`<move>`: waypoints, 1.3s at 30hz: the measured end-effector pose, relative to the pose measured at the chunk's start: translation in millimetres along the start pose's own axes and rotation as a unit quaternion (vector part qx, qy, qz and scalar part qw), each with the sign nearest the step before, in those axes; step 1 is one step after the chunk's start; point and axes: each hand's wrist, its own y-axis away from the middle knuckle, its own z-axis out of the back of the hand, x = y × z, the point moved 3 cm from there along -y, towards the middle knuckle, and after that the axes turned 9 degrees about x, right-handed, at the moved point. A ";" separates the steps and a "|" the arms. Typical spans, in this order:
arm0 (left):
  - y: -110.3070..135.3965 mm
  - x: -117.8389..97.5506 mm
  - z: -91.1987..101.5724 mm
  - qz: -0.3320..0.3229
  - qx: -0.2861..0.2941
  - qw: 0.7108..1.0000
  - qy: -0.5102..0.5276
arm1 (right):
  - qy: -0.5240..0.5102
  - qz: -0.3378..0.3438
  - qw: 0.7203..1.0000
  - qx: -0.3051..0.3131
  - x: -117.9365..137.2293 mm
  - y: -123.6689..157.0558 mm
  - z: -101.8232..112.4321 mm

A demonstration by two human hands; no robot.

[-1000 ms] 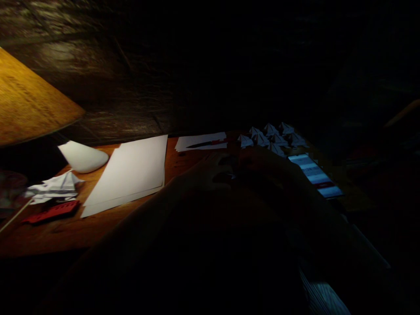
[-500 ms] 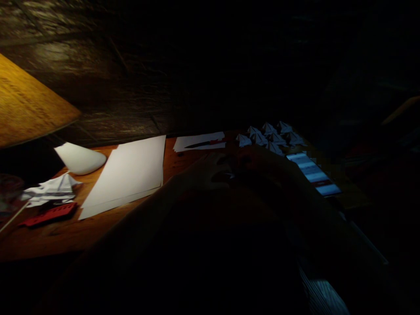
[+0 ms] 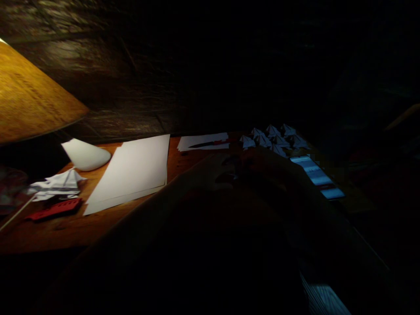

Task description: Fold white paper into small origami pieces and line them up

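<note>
The left hand, fingers curled, and shadowed right hand flank a small pale piece, their grip too dark to tell. Beyond, the wooden table bears folded paper shapes, and a rough wall darkens away from the yellow lampshade.

Mostly deep gloom, with warm light beneath the lampshade at left and bluish phone glow at right.

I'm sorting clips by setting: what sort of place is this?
Probably a dim indoor desk, perhaps at home: a lampshade glows at left, paper sheets lie on a wooden table, and a lit phone rests at right.
</note>
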 end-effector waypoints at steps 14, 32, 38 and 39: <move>2.7 -4.4 0.1 0.002 -0.009 1.000 -0.010 | 0.006 0.002 1.000 0.011 4.8 2.9 1.2; -4.2 -9.3 0.2 0.001 0.011 0.999 -0.035 | -0.009 0.045 0.999 0.022 -3.3 2.3 -0.4; -4.4 -9.3 -0.8 0.004 0.007 0.999 -0.036 | 0.002 0.050 0.998 0.028 2.9 3.7 2.7; -3.9 -9.1 -1.2 0.005 0.007 0.999 -0.038 | 0.002 0.047 0.999 0.026 3.5 3.6 2.8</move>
